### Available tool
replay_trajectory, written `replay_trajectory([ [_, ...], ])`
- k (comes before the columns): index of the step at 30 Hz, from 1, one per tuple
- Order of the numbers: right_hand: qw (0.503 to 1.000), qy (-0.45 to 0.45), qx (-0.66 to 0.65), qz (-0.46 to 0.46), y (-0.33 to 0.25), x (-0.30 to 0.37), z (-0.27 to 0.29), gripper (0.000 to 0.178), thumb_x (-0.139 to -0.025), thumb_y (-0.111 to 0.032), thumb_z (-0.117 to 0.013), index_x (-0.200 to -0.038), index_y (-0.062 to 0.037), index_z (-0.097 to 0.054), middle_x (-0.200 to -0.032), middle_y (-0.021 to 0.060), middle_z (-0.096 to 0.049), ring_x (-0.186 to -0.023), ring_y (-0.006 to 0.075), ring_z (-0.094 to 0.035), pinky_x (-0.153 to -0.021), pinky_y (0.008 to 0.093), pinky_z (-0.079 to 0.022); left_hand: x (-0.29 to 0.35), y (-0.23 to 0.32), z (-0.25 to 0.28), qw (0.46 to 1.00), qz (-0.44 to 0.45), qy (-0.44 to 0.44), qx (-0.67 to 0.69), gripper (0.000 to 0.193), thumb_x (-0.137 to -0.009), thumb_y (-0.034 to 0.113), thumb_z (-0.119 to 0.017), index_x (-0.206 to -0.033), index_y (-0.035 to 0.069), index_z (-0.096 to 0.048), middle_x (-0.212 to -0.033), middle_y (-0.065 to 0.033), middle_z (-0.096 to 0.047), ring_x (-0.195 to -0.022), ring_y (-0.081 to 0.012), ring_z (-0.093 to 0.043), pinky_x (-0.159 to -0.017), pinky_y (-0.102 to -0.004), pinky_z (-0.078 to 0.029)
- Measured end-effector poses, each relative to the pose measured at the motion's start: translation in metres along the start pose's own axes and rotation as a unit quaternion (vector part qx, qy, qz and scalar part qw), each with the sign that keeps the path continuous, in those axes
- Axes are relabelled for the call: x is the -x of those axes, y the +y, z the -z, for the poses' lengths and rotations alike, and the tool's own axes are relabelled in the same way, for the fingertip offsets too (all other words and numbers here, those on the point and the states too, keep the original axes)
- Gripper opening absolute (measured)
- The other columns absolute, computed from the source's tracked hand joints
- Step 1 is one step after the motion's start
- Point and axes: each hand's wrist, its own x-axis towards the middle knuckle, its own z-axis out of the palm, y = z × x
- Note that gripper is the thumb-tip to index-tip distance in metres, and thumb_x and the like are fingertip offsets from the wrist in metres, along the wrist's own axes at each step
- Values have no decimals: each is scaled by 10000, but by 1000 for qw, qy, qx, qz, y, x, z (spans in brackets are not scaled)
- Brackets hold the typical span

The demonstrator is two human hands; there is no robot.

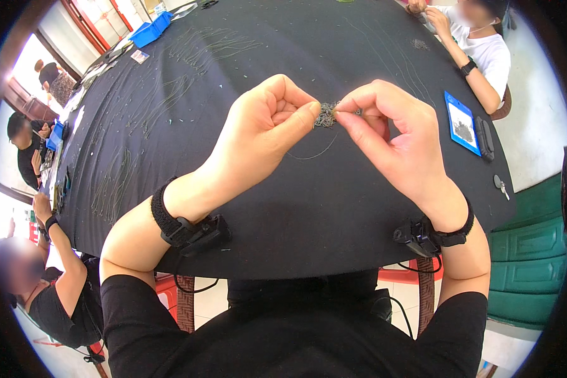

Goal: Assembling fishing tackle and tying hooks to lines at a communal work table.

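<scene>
Over the black cloth, my left hand (264, 126) and my right hand (397, 129) come together, each with thumb and forefinger closed in a pinch. Between the fingertips is a small grey tangle of thin strands (326, 117); whether it is thread or fine wire I cannot tell. My left hand grips its left side and my right hand its right side. A loose thin strand (321, 153) curves below it. The other fingers of both hands are curled in.
Thin strands (110, 189) lie in bunches on the black-covered table (283, 214). A blue tray (151, 29) stands at far left. At right are a blue-framed card (462, 126), a black case (485, 138) and a small metal piece (501, 186). People sit along both sides.
</scene>
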Motion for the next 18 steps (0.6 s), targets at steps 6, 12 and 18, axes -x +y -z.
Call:
replay_trajectory([
  [6,1000,3,-10,5,4,-4,3,51,-845,-48,-673,-883,-49,-638,-695,20,-567,-547,67,-488,-519,228,-379,1,1,2,998,32,-47,-22,128,-955,142,-601,-929,30,-545,-792,75,-524,-674,35,-421,-567,-141,-335],
  [12,990,-25,-113,-81,17,-5,0,84,-902,-106,-643,-921,-24,-634,-769,-14,-620,-646,15,-519,-583,200,-416,2,4,-1,997,42,-71,-14,135,-952,147,-606,-921,32,-543,-788,77,-519,-676,36,-416,-569,-140,-335],
  [18,953,-74,-248,-159,26,-4,-12,152,-928,-162,-623,-951,-12,-628,-793,-12,-621,-701,31,-545,-627,197,-441,4,4,-2,999,20,-45,-19,132,-959,152,-597,-922,38,-542,-766,83,-504,-655,38,-402,-551,-144,-315],
])
